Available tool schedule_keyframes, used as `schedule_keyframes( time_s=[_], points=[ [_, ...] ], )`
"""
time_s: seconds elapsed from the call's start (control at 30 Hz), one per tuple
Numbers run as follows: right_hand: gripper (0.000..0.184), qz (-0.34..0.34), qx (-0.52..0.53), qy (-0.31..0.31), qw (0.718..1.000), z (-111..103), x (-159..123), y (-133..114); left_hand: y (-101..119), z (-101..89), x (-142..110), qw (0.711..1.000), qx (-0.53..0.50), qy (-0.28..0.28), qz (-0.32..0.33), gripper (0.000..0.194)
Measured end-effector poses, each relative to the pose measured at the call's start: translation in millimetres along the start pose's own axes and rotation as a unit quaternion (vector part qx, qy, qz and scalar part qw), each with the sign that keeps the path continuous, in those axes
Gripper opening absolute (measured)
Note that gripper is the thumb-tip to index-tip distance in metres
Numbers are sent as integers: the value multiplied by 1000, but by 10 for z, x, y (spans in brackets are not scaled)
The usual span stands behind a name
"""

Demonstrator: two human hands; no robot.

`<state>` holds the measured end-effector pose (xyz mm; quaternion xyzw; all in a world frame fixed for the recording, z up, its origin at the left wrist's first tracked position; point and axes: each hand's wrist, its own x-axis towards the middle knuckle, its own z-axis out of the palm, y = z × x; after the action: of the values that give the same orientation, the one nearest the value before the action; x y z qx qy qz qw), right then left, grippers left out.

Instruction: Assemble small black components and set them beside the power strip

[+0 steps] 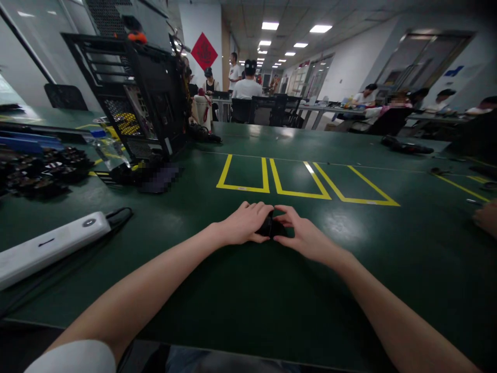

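Over the green table, my left hand (243, 224) is closed around a small black rounded object (267, 227), thumb below and fingers above it. From the other side, my right hand (301, 233) curls its fingers and thumb about the right part of the same object. The fingertips of both hands nearly meet at its top. Much of the object is covered by my fingers, so its exact kind does not show. Just beyond my hands, yellow tape outlines (243, 188) mark several box shapes on the tabletop (248, 290).
A white power strip (54, 248) with a dark cable lies at left. Behind it stand an open black computer case (155, 98), a clear bottle (104, 147) and a pile of dark parts (42, 171). Another person's hand (487, 217) is at the right edge. People sit farther back.
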<state>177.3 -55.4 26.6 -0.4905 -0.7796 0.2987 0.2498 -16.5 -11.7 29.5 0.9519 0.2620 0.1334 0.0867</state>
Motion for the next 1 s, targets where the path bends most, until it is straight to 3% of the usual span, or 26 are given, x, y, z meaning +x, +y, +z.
schedule_keyframes(
  time_s=[0.17, 0.37, 0.57, 0.67, 0.8, 1.0],
  points=[
    [72, 11, 88, 18, 996, 57, 6, -93, 48, -62, -21, 999, -17, -25, 12, 58],
    [73, 25, 162, 56, 985, 120, 57, -33, 32, -18, -47, 993, -114, -25, -10, 65],
    [66, 36, 173, 56, 983, 154, 52, -56, 83, 60, -73, 980, -193, -3, -54, 42],
    [63, 32, 161, 43, 985, 161, 25, -128, 110, 65, -128, 972, -225, 3, -73, 40],
    [53, 9, 117, -1, 993, 185, -23, -224, 109, -19, -419, 971, -211, 9, -110, 40],
    [36, -15, 82, -11, 996, 178, -43, -215, -72, -295, -1312, 967, -95, 38, -234, 37]
  ],
)
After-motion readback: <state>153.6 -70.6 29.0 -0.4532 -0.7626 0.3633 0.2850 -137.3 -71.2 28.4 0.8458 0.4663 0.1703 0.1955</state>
